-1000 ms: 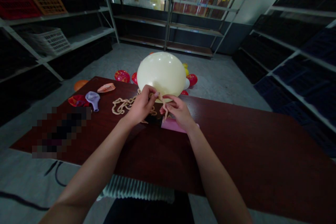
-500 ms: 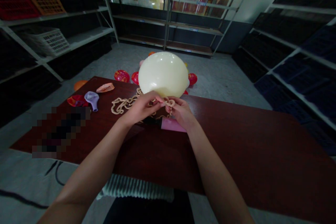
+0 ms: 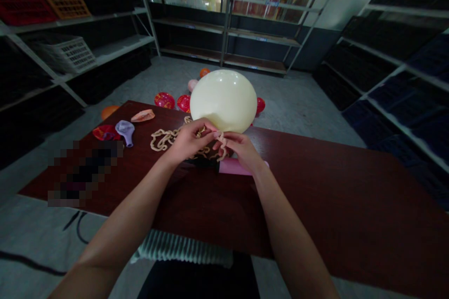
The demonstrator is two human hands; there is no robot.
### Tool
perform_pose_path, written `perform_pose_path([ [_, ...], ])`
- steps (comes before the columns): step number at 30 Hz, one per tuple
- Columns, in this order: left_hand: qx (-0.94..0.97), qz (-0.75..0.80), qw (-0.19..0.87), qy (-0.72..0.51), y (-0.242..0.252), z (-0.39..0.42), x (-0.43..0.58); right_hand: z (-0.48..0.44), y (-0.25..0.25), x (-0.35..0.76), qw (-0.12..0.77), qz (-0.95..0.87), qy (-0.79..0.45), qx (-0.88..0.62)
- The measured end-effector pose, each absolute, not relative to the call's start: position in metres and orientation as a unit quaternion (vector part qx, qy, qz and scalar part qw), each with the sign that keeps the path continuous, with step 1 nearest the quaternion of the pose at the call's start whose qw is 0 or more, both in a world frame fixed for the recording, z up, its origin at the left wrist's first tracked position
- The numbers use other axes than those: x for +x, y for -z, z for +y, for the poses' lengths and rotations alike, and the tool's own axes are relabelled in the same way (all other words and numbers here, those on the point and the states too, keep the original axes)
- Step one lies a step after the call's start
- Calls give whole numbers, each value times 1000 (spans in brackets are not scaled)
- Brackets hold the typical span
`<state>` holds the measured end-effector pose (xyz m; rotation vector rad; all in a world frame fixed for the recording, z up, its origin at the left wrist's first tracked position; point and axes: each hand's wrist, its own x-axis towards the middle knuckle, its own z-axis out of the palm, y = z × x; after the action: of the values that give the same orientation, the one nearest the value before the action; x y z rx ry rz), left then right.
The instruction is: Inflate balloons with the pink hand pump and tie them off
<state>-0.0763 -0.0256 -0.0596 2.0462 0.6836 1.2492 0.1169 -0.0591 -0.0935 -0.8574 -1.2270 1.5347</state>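
A large inflated cream balloon (image 3: 224, 98) stands just beyond my hands, its neck end toward me. My left hand (image 3: 191, 141) is closed in a pinch at the balloon's neck, which the fingers mostly hide. Close beside it, my right hand (image 3: 242, 148) pinches a beige cord (image 3: 222, 142) at the same spot, and a short length dangles below the fingers. More of this cord lies in a loose tangle on the table to the left. Under my right wrist lies a pink cylinder with a dark end (image 3: 234, 167), partly covered.
On the dark red table (image 3: 315, 196), deflated balloons lie at the left: lilac (image 3: 125, 131), red (image 3: 105, 132) and orange (image 3: 143, 115). A blurred dark object (image 3: 87, 173) is nearer me. Inflated balloons (image 3: 164, 100) rest on the floor beyond. Shelves (image 3: 259, 35) with crates surround the space.
The cord loop between my fingers has been drawn in, and a cord length now hangs down from the pinch. Both hands stay close together at the balloon's neck. The view has shifted slightly.
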Motion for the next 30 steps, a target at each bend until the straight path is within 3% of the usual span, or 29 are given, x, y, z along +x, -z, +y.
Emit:
perform_pose_path([
  [14, 808, 260, 304, -433, 59, -31, -76, -58, 94, 125, 448, -517, -647, -338],
  [25, 786, 221, 364, -449, 56, -37, -70, -56, 97, 120, 559, -416, -657, -289],
  [30, 788, 200, 363, -455, 56, -37, -67, -58, 98, 116, 541, -428, -637, -344],
])
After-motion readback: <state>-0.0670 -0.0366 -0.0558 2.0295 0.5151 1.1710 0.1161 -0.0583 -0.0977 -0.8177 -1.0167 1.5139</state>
